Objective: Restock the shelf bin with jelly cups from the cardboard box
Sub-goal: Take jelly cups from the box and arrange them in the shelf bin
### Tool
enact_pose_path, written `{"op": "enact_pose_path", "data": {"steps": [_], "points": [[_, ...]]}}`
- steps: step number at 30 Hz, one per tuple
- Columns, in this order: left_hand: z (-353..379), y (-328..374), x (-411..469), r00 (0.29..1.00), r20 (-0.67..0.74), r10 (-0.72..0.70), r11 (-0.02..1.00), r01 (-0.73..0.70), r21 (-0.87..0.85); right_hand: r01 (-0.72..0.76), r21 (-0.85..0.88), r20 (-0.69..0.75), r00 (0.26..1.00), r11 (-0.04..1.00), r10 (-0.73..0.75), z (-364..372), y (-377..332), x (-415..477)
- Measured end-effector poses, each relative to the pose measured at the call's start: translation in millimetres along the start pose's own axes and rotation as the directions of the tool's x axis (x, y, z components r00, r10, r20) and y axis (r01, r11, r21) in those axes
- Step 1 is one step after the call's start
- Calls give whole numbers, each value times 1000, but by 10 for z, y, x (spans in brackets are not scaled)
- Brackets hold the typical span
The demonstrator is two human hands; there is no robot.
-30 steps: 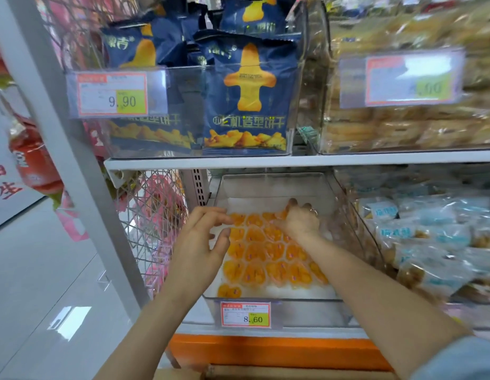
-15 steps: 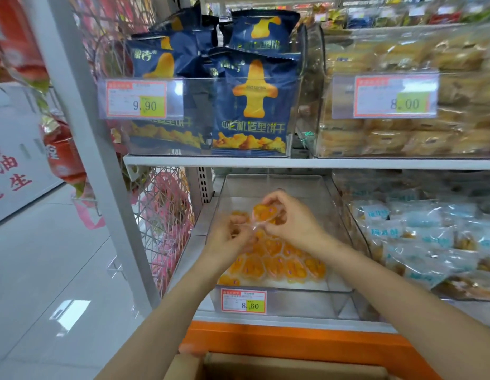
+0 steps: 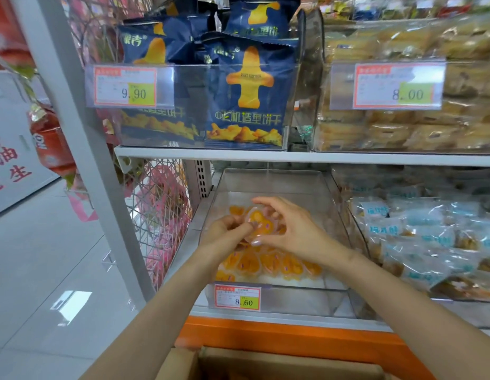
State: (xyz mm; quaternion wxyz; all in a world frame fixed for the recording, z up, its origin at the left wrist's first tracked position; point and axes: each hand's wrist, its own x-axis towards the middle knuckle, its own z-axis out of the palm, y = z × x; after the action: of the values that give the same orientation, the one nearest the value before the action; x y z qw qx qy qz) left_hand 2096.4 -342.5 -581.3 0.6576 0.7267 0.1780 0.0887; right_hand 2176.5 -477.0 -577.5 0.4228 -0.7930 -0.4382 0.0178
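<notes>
A clear plastic shelf bin (image 3: 307, 301) stands on the lower shelf with a price tag reading 8.60 on its front. Several orange jelly cups (image 3: 268, 263) lie in a layer on its floor. Above them my left hand (image 3: 224, 233) and my right hand (image 3: 289, 227) meet, both gripping one orange jelly cup (image 3: 259, 222) between the fingertips. The flaps of the cardboard box (image 3: 265, 363) show at the bottom edge, below my forearms; its inside is hidden.
The shelf board (image 3: 293, 157) above carries a bin of blue biscuit bags (image 3: 249, 97) and a bin of wrapped pastries (image 3: 408, 116). Clear snack packs (image 3: 419, 237) fill the bin to the right. A grey upright post (image 3: 82, 149) and wire mesh stand left, tiled floor beyond.
One second ago both hands lay spread on the cups in the bin. They have since come together above the layer, holding one lifted jelly cup. The view has tilted slightly.
</notes>
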Motion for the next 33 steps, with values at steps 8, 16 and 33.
{"op": "enact_pose_path", "data": {"steps": [8, 16, 33], "points": [[-140, 62, 238, 982, 187, -12, 968, -35, 248, -270, 23, 9, 963, 963, 270, -54, 157, 62], [-111, 110, 541, 771, 563, -298, 800, -121, 588, -532, 297, 306, 839, 793, 449, 26, 224, -80], [-428, 164, 569, 890, 171, 423, 627, -424, 654, -849, 105, 505, 494, 518, 707, 469, 330, 2]]}}
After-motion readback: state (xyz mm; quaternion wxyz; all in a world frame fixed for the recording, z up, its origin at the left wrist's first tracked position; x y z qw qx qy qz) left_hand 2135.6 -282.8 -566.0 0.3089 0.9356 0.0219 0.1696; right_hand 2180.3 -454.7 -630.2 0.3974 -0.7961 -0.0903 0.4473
